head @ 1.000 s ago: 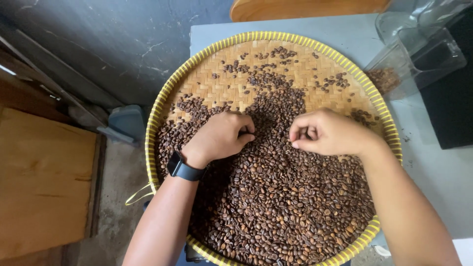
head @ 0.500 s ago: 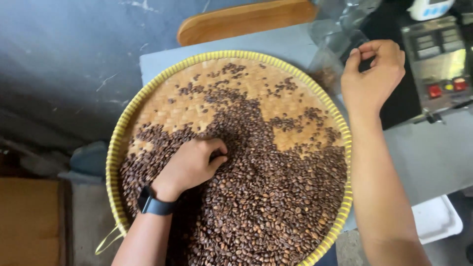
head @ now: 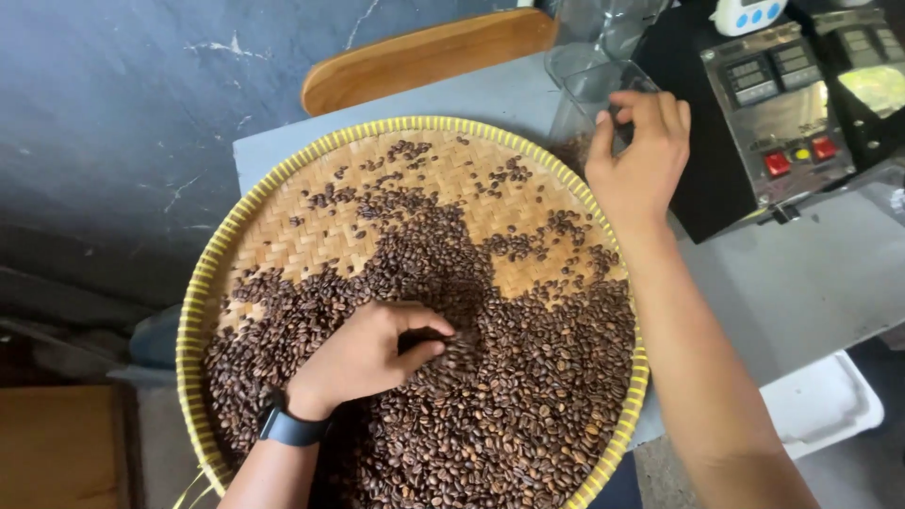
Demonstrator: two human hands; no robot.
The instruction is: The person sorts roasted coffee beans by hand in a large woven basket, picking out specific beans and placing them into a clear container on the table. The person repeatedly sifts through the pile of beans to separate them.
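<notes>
Woven tray (head: 247, 224) sits on the grey table (head: 801, 273), beans (head: 509, 396) heaped over its near half. Left hand (head: 363, 356) rests curled in the beans, fingers digging in. Right hand (head: 641, 155) is past the far rim, fingertips pinched over a clear container (head: 589, 80); can't tell if it's holding anything. Black machine (head: 754, 104) just beside it.

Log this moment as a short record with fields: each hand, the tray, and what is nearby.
left hand: left hand rests on the coffee beans, fingers curled among them; dark watch on the wrist
right hand: right hand raised over the clear plastic container beside the tray; whether it holds a bean cannot be told
tray: round woven tray with yellow rim, beans heaped on the near side
nearby: black machine with red buttons, wooden board
</notes>
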